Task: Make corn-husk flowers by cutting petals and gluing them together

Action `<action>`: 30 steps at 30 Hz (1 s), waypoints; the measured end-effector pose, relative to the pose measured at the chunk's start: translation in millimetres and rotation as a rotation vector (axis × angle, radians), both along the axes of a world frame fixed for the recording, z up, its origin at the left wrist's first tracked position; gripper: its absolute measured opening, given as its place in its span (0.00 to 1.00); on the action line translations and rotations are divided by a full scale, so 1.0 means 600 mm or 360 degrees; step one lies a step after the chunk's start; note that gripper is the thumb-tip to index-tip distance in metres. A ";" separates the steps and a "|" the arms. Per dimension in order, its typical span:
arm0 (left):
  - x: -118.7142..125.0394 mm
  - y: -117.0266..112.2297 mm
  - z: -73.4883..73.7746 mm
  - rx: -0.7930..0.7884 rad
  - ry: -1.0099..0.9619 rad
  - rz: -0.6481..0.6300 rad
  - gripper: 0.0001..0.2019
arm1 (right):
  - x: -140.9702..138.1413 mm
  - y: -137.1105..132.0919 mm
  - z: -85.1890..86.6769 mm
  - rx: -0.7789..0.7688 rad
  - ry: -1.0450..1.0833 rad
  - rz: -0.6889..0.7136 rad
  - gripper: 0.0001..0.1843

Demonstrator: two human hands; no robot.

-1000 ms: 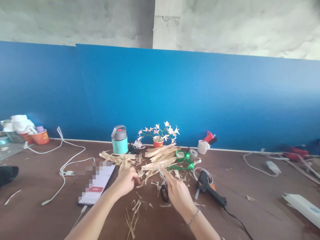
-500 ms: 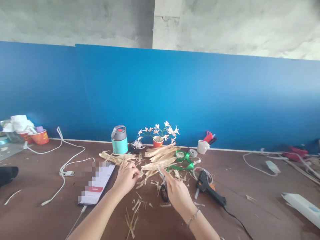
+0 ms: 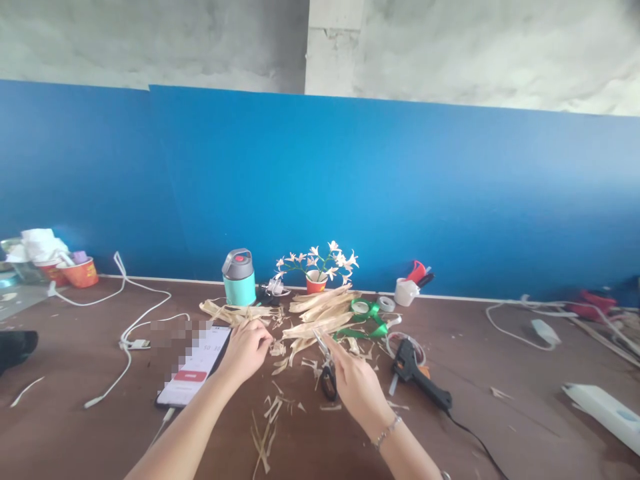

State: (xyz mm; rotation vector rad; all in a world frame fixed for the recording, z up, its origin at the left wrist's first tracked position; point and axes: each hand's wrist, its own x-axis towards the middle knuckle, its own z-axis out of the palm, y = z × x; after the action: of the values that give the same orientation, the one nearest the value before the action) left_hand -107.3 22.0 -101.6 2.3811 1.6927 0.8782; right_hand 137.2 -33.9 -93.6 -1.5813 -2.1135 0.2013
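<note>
My right hand [image 3: 359,383] is wrapped round a pair of scissors [image 3: 329,385] with black handles, the blades pointing away from me over pale dried husks [image 3: 320,327]. To the left, my left hand [image 3: 247,350] rests low over the table with its fingers curled. It lies beside another bundle of husk strips [image 3: 220,311] and the phone [image 3: 200,360]; whatever its fingertips may hold is hidden. A small cut husk piece [image 3: 277,349] is just right of that hand. Cut scraps [image 3: 273,410] are scattered between my forearms.
Behind the husks stand a turquoise flask [image 3: 239,288] and a small cup [image 3: 316,285] of white flowers [image 3: 333,260]. Green ribbon [image 3: 373,327], tape [image 3: 386,305] and a black glue gun [image 3: 420,379] lie to the right. White cables [image 3: 127,333] run across the left side.
My left hand has drawn back slightly to the left, and a small husk piece shows beside it. The phone sits slightly turned. My right hand and the scissors have hardly moved.
</note>
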 end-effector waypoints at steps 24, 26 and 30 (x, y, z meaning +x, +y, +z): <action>0.038 -0.025 0.006 -0.0006 -0.0012 -0.0455 0.19 | -0.008 -0.007 0.013 -0.0436 -0.0196 -0.0354 0.33; 0.043 -0.028 0.004 -0.0063 0.0008 -0.0495 0.18 | -0.008 -0.006 0.010 -0.0431 -0.0215 -0.0361 0.33; 0.045 -0.025 -0.005 -0.0142 -0.0016 -0.0498 0.18 | -0.007 -0.004 0.005 -0.0425 -0.0226 -0.0368 0.32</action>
State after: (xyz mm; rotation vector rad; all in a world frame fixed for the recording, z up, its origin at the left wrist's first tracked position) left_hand -80.2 7.2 -104.4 2.4804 1.2751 0.7453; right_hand 133.0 -36.1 -90.7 -2.0351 -2.0517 0.3104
